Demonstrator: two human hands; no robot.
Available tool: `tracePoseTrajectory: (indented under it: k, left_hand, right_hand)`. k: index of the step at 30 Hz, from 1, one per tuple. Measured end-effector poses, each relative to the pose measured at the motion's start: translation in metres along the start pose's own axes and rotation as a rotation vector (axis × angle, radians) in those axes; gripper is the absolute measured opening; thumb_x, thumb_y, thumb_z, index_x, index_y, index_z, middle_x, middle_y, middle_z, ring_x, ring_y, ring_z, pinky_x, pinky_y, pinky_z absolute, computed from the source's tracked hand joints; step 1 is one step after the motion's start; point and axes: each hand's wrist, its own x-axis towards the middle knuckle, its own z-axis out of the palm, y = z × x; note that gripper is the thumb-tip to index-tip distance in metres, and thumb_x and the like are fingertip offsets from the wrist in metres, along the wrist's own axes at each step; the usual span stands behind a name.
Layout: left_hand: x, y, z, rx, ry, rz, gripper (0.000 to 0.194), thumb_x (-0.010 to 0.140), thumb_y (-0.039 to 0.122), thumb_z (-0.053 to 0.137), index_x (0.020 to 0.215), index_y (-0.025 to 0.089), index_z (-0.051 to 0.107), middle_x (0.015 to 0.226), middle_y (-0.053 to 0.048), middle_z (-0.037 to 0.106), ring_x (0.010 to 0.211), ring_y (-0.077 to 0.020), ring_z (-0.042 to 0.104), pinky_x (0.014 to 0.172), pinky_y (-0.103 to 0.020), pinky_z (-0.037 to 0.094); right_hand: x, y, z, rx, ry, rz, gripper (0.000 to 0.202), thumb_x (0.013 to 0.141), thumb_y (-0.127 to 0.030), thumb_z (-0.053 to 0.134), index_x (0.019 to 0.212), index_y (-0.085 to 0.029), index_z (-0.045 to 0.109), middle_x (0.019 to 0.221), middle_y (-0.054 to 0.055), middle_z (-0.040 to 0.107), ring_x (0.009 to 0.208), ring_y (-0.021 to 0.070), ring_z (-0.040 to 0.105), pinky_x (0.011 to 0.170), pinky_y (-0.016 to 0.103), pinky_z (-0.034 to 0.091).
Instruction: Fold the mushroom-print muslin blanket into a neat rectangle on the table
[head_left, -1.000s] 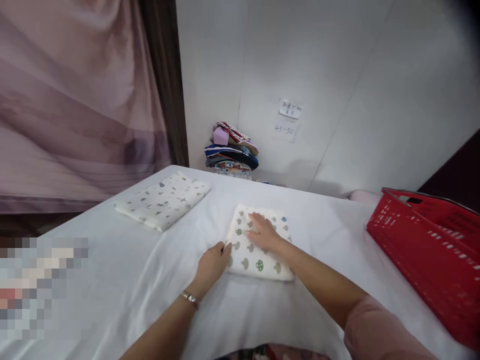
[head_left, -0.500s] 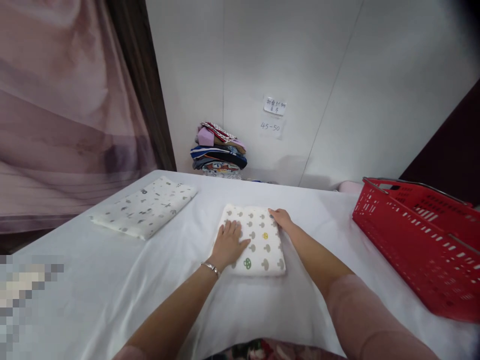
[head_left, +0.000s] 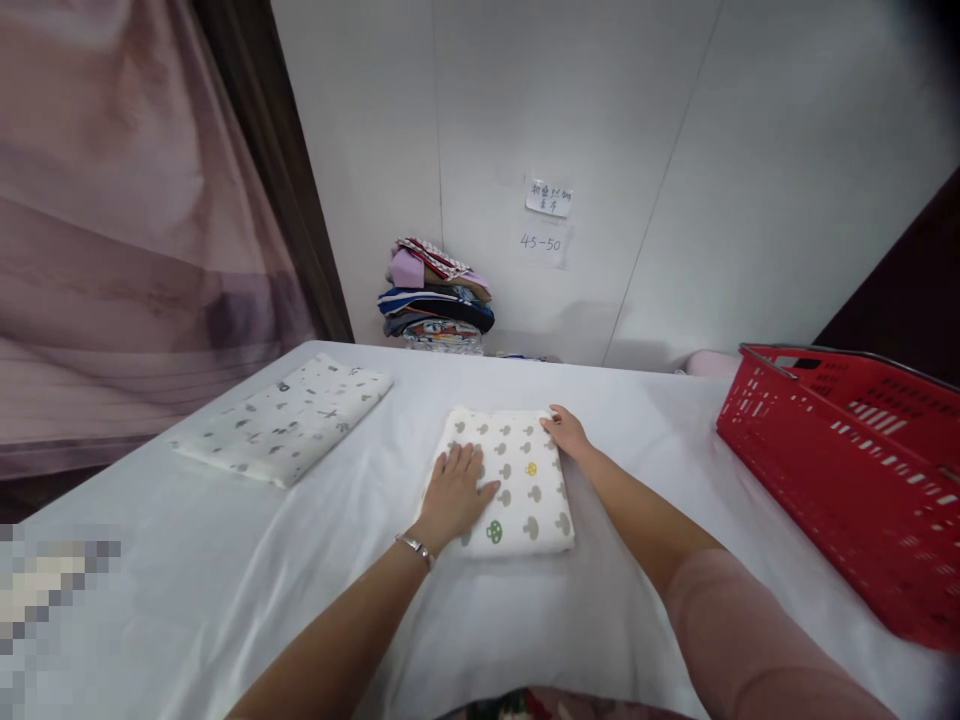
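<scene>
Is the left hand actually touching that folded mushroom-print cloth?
Touching: the head view shows the left hand lying palm down on the mushroom-print cloth.

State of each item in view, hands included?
Mushroom-print cloth: folded, lying flat
Second printed cloth: folded, lying flat
Left hand: open, palm down on mushroom-print cloth
Right hand: at its far right corner, grip unclear
Red basket: upright, contents not visible
Clothes pile: stacked
Curtain: hanging
White cover: wrinkled
</scene>
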Motion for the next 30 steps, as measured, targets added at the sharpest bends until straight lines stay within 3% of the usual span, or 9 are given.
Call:
tracePoseTrajectory:
  k: [3, 7, 11, 15, 19, 23, 30]
  left_hand:
    - [0.015, -0.004, -0.014, -0.051, -0.017, -0.023, 0.043, 0.087, 0.047, 0.041, 0.12, 0.021, 0.054, 0.134, -0.009, 0.048, 0.127, -0.0252, 0.037, 0.104, -0.042, 0.026]
    - [0.053, -0.012, -0.028, -0.026, 0.052, 0.034, 0.028, 0.089, 0.028, 0.041, 0.109, 0.021, 0.059, 0.127, -0.008, 0.053, 0.123, -0.0232, 0.041, 0.1, -0.04, 0.031]
    - [0.094, -0.022, -0.022, 0.002, 0.044, 0.105, 0.029, 0.087, 0.017, 0.039, 0.108, 0.021, 0.059, 0.124, -0.007, 0.056, 0.124, -0.0223, 0.038, 0.099, -0.038, 0.03]
    - [0.121, -0.031, -0.012, -0.035, 0.005, 0.13, 0.027, 0.086, 0.016, 0.039, 0.099, 0.021, 0.063, 0.11, -0.006, 0.062, 0.113, -0.0209, 0.046, 0.095, -0.036, 0.034]
    - [0.131, -0.036, -0.009, -0.105, 0.027, 0.154, 0.022, 0.084, 0.021, 0.046, 0.092, 0.021, 0.066, 0.106, -0.006, 0.062, 0.105, -0.0205, 0.05, 0.093, -0.033, 0.036]
    - [0.131, -0.039, -0.011, -0.128, 0.036, 0.174, 0.02, 0.083, 0.022, 0.048, 0.091, 0.02, 0.066, 0.101, -0.006, 0.063, 0.102, -0.0201, 0.052, 0.092, -0.031, 0.037]
    - [0.135, -0.042, -0.023, -0.07, -0.107, 0.182, 0.018, 0.081, 0.028, 0.052, 0.094, 0.019, 0.062, 0.107, -0.006, 0.059, 0.1, -0.0203, 0.053, 0.09, -0.031, 0.038]
  right_hand:
    - [0.004, -0.001, -0.002, 0.045, -0.014, -0.078, 0.041, 0.075, -0.025, 0.053, 0.115, -0.019, 0.057, 0.115, 0.005, 0.061, 0.095, 0.0151, 0.058, 0.084, 0.027, 0.043]
    - [0.014, -0.001, -0.002, 0.081, -0.064, -0.145, 0.028, 0.072, -0.019, 0.052, 0.096, -0.02, 0.065, 0.101, 0.002, 0.066, 0.09, 0.0159, 0.058, 0.085, 0.029, 0.043]
    - [0.02, 0.003, -0.008, 0.098, -0.1, -0.192, 0.015, 0.07, -0.018, 0.053, 0.08, -0.019, 0.065, 0.081, 0.001, 0.066, 0.078, 0.016, 0.058, 0.079, 0.029, 0.044]
    - [0.023, 0.005, -0.014, 0.127, -0.121, -0.238, 0.006, 0.069, -0.018, 0.055, 0.072, -0.02, 0.06, 0.083, 0.0, 0.065, 0.083, 0.0158, 0.058, 0.082, 0.029, 0.043]
    - [0.028, 0.003, -0.014, 0.179, -0.121, -0.235, 0.007, 0.073, -0.022, 0.051, 0.069, -0.019, 0.056, 0.092, 0.002, 0.065, 0.087, 0.0151, 0.059, 0.081, 0.028, 0.044]
    - [0.032, 0.002, -0.011, 0.181, -0.122, -0.198, 0.008, 0.073, -0.024, 0.05, 0.069, -0.019, 0.053, 0.074, 0.001, 0.063, 0.072, 0.0144, 0.057, 0.068, 0.026, 0.044]
    - [0.032, 0.002, -0.009, 0.097, -0.169, -0.231, 0.007, 0.074, -0.024, 0.051, 0.072, -0.019, 0.056, 0.073, 0.0, 0.061, 0.071, 0.0141, 0.055, 0.068, 0.026, 0.042]
